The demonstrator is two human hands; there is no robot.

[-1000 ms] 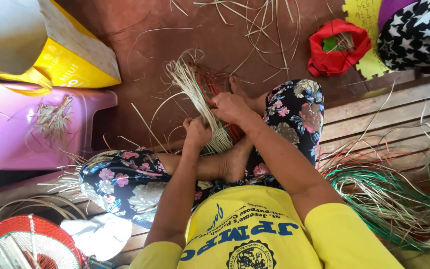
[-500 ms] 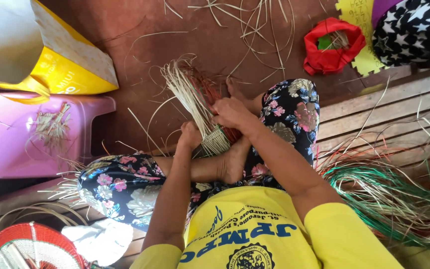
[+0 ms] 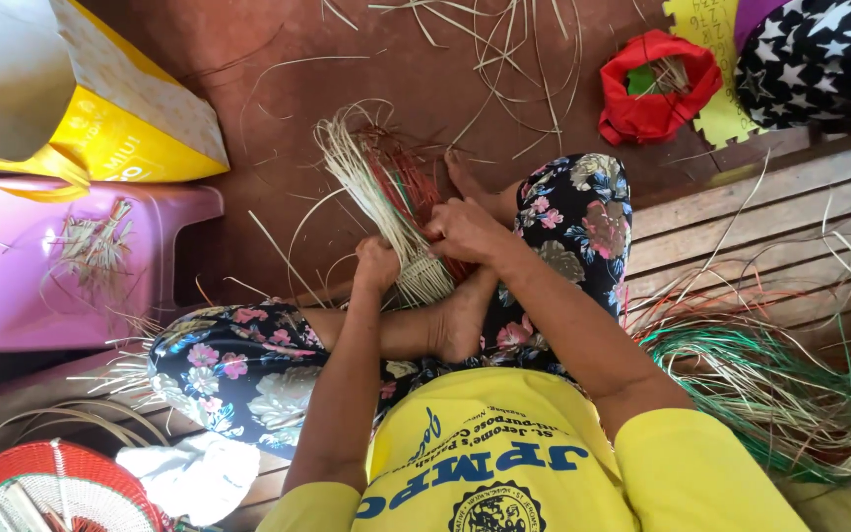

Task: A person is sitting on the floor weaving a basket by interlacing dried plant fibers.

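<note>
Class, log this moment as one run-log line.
left hand: grips woven bundle | right hand: on red strands | pink stool beside

Woven piece (image 3: pixel 424 276), centre: pale straw strands with red ones. Trousers (image 3: pixel 238 369): black, pink-and-cream floral print. Shirt (image 3: pixel 504 453): yellow, blue print. Stool (image 3: pixel 12 266), left: pink. Bag (image 3: pixel 120 128), upper left: yellow. Pouch (image 3: pixel 654 84), upper right: red. Cushion (image 3: pixel 819 54), top right: black, white stars. Fan (image 3: pixel 51 488), lower left: red and white. Loose strands (image 3: pixel 770 379), right: green, straw.

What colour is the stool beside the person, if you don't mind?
Pink; the stool shows in the head view.
</note>
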